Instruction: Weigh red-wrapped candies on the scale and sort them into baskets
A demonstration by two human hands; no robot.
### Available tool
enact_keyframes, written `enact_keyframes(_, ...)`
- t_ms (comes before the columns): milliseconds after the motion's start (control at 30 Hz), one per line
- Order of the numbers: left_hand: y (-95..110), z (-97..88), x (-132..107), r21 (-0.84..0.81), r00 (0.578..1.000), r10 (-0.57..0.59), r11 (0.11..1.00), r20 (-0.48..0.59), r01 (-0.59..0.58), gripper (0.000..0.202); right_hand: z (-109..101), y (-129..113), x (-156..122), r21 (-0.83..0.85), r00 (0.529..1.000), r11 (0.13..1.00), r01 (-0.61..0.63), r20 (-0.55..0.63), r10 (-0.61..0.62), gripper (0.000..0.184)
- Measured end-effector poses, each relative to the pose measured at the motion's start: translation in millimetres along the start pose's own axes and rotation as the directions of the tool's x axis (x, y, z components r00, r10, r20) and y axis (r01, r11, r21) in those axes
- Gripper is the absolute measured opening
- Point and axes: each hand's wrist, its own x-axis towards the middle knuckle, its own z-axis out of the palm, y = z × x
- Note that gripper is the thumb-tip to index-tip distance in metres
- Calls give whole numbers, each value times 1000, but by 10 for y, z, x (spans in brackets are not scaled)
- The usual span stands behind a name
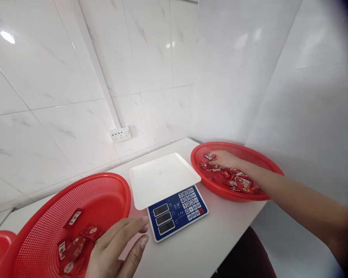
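Small red packets [242, 182], glossy, some with pale printed labels, heaped loosely on floor of oval-looking red mesh basket [229, 196] at right. One shiny packet [209, 156] held near basket's far left wall. More red packets [75, 249] clustered in left basket [128, 195].

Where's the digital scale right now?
In the head view, the digital scale sits low-centre, between the large left basket and the right basket, near the left hand.

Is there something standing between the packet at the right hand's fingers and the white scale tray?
Yes: the left rim of the right basket stands between the packet at the right hand and the tray; nothing else visible does.
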Motion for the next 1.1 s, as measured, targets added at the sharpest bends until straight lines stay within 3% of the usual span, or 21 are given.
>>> enact_keyframes(100, -21, -15, 17, 23, 996, 63, 998, 56, -65, 19, -159, -192, 15, 181, 996, 983, -14, -81, 29, 19)
enact_keyframes(200, 3, 4, 4, 26, 1000, 21, 999, 21, -21, 18, -153, -526, -39, 438, 997, 897, 58, -67, -32, 17)
enact_keyframes(333, 43, 3, -15, 37, 1000, -13, 999, 13, 13, 18, 79, -1029, -124, 610, 967, 786, 98, 130, -221, 20)
enact_keyframes(500, 40, -46, -12, 25, 999, 24, 999, 27, -25, 19, 398, -1427, -99, 547, 850, 824, 149, 356, -389, 24)
enact_keyframes(567, 33, -59, -18, 3, 999, 32, 999, 18, -32, 20, 467, -1486, -67, 507, 839, 845, 168, 377, -393, 26)
enact_keyframes(700, 19, -77, -33, -46, 999, 34, 998, 22, -33, 24, 532, -1529, -32, 516, 878, 840, 167, 309, -365, 25)
enact_keyframes(967, -16, -103, -35, -49, 999, 34, 998, 14, -33, 25, 655, -1597, -75, 420, 917, 907, 43, 343, -202, 47)
enact_keyframes(1100, -28, -101, -50, -55, 999, 39, 998, 6, -39, 26, 616, -1585, -91, 557, 924, 831, 15, 310, -225, 52)
